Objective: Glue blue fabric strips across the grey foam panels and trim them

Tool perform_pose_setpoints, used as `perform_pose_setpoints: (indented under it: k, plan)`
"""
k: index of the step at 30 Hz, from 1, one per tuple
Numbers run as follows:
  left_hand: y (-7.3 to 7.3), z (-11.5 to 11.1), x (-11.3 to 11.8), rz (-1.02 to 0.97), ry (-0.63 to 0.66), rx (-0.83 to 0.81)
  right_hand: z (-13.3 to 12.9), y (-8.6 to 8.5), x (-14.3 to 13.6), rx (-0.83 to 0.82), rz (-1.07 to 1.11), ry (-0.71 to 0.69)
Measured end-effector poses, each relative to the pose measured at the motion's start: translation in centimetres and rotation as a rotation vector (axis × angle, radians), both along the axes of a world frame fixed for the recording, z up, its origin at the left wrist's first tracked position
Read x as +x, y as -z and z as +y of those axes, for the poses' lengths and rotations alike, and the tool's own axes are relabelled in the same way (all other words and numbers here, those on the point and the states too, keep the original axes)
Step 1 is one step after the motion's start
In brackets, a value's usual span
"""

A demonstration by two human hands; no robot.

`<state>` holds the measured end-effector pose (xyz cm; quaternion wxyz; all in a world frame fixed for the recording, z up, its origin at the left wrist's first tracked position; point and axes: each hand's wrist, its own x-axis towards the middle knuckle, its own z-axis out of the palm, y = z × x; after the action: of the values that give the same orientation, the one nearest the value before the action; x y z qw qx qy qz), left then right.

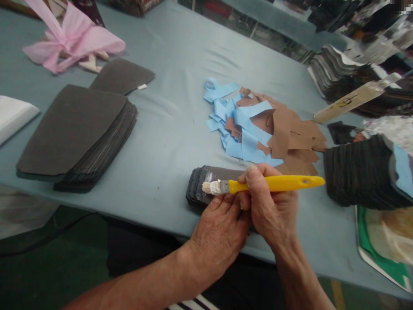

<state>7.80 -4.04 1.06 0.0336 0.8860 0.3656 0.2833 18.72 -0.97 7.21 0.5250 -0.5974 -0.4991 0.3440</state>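
Note:
My right hand (269,202) grips a yellow-handled brush (280,183) between thumb and fingers. White paste coats the bristles, which touch the top of a small stack of dark grey pieces (196,185) at the table's front edge. A whitish smear shows on that stack near the bristles. My left hand (222,224) is on the same stack, its fingers bent together over the near side and holding it. The left thumb and the stack's right part are mostly hidden by my hands.
Brown and light blue scraps (258,125) lie behind my hands. A large dark grey stack (74,133) stands left, a dark stack (358,172) right, beside a green tray (383,254). Pink fabric (77,38) lies far left; a cream-coloured stick (351,101) is back right.

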Motion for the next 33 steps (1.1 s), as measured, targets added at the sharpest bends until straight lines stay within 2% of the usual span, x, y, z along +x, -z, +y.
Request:
perform_pose_setpoints:
  k: [6, 12, 16, 21, 26, 30, 33]
  plan:
    - [0.2, -0.2, 0.2, 0.077, 0.045, -0.034, -0.7, -0.3, 0.0, -0.011, 0.016, -0.063]
    - [0.2, -0.1, 0.0, -0.010, 0.001, -0.015, 1.2, 0.8, 0.1, 0.100, -0.111, 0.043]
    - [-0.4, 0.1, -0.2, -0.019, 0.026, -0.047, 2.5, 0.9, 0.1, 0.158, -0.063, 0.064]
    - [-0.3, 0.1, -0.3, -0.029, 0.024, -0.036, 1.9, -0.1, 0.1, 0.162, -0.014, 0.095]
    - [0.1, -0.3, 0.0, -0.007, 0.009, -0.065, 0.4, -0.1, 0.2, 0.078, -0.010, -0.012]
    - [-0.1, -0.2, 0.0, -0.013, 0.001, -0.011, 1.1, 0.2, 0.1, 0.074, -0.099, 0.032]
    - [-0.3, 0.1, -0.2, -0.016, 0.009, -0.018, 2.0, 0.0, -0.2, 0.094, -0.074, 0.083]
